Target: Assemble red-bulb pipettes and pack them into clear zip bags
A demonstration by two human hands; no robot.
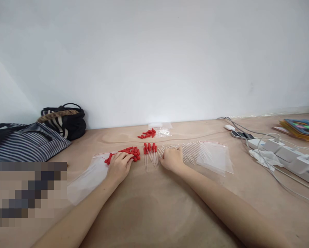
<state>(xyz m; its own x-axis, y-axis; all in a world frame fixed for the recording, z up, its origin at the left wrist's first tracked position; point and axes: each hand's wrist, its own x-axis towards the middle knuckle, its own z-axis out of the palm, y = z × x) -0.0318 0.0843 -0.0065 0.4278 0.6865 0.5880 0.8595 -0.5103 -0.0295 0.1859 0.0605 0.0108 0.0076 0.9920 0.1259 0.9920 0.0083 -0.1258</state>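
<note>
My left hand [119, 165] rests palm down on a pile of small red rubber caps [132, 152] lying at the mouth of a clear plastic bag [88, 179]. My right hand [172, 159] lies curled on a spread of clear glass tubes [193, 151], fingers touching them; whether it grips one cannot be told. Between the hands stand several finished droppers with red caps [150, 153]. Farther back lies a second small heap of red caps [147, 133] beside a small clear bag [162, 129].
A clear bag [216, 156] lies right of the tubes. A power strip with chargers and cables [286, 155], a phone [240, 134] and coloured books [301, 128] sit at right. A striped bag [25, 141] and a black bag [66, 120] stand at left by the wall.
</note>
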